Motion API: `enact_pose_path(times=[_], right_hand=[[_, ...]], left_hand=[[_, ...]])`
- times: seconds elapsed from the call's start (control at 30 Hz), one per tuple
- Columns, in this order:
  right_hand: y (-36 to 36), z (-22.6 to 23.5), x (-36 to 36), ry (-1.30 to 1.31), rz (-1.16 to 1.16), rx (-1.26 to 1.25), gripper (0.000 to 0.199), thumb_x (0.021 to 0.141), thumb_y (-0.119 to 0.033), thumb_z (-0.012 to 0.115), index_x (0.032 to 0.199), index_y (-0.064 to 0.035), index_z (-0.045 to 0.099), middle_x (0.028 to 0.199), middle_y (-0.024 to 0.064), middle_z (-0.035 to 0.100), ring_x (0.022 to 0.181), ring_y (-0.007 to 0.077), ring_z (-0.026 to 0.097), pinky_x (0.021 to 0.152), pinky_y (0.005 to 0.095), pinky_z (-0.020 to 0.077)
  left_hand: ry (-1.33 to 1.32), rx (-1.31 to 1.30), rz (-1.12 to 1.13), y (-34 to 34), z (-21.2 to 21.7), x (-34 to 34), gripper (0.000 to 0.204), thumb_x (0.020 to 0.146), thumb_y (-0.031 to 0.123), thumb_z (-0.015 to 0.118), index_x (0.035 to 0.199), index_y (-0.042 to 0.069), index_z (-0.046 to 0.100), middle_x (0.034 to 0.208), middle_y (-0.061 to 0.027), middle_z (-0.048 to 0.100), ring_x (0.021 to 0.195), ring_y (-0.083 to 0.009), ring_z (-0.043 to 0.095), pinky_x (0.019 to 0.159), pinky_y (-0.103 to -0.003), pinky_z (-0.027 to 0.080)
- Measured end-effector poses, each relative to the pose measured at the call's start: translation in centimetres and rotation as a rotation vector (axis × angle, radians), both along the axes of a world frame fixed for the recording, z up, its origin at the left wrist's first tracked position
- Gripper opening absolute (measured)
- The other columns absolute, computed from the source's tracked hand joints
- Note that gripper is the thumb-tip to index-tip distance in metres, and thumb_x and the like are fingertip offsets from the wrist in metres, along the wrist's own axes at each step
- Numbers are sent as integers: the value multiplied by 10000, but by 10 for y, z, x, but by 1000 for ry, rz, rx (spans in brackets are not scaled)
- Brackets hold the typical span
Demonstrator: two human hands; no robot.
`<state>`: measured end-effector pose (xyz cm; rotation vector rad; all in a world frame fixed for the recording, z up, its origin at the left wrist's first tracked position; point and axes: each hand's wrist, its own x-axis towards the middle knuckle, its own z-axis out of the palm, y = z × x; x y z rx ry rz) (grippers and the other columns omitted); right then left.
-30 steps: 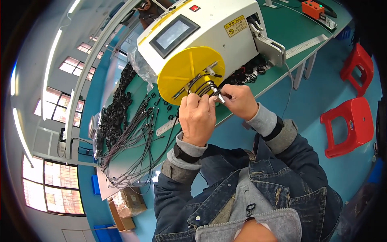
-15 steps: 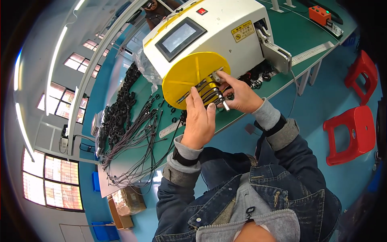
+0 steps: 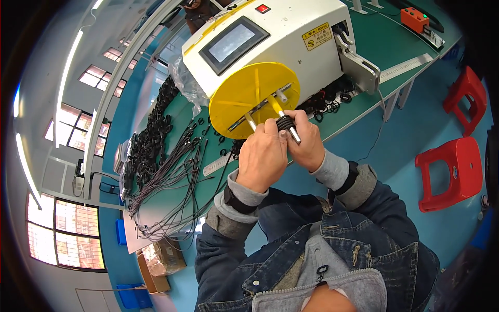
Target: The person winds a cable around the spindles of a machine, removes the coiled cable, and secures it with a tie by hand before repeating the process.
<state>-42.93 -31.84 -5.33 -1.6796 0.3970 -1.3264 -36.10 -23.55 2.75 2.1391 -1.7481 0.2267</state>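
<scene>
My left hand [image 3: 262,156] and my right hand [image 3: 306,144] are closed together on a small coil of black cable [image 3: 285,122]. The coil is gathered tight around the outer end of a metal rod [image 3: 296,137]. That rod sticks out of a round yellow disc [image 3: 234,96] on the front of a white winding machine [image 3: 291,39]. A second rod [image 3: 250,121] stands out from the disc beside my left fingers. Some of my fingertips are hidden behind the coil and the hands.
Loose grey and black cables [image 3: 176,177] lie left on the green table [image 3: 387,99], beside a heap of black coils [image 3: 148,140]. A metal ruler [image 3: 405,67] and an orange control box [image 3: 414,20] are at the right. Red stools [image 3: 457,174] stand on the floor; a cardboard box [image 3: 163,257] is lower left.
Both hands have moved from near the disc toward me, to the rod's outer end. The cable loops, loosely spread near the disc before, are now bunched there between my fingers.
</scene>
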Motion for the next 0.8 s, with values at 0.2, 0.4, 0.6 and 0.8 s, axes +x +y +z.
enact_pose_path(times=[0.2, 0.4, 0.6, 0.8], right_hand=[[4, -1, -7, 39, -22, -1, 265, 788, -113, 574, 982, 11, 442, 756, 204, 588, 700, 378, 592, 573, 383, 464], [32, -14, -45, 165, 42, -35, 227, 791, -138, 559, 928, -13, 428, 721, 200, 574, 675, 408, 568, 546, 406, 454], [50, -75, -75, 382, 132, -114, 273, 754, -142, 585, 913, -14, 404, 668, 212, 566, 629, 400, 574, 522, 447, 451], [62, -66, -81, 198, 151, -202, 295, 715, -127, 592, 899, -16, 391, 599, 198, 552, 564, 380, 574, 481, 433, 460]], left_hand=[[-17, 13, 9, 3, -2, -8, 195, 842, 183, 511, 802, 13, 426, 748, -185, 543, 615, -375, 557, 543, -448, 448], [-47, 61, 49, 40, -18, -55, 208, 817, 189, 542, 807, 11, 435, 753, -167, 550, 603, -354, 564, 538, -432, 454], [-65, 103, -216, 67, -58, -52, 326, 783, 199, 577, 963, -47, 461, 899, -233, 552, 824, -349, 582, 686, -390, 479], [624, 75, -339, 64, -92, -40, 463, 779, 194, 586, 1103, -81, 402, 971, -218, 546, 950, -283, 567, 765, -362, 469]])
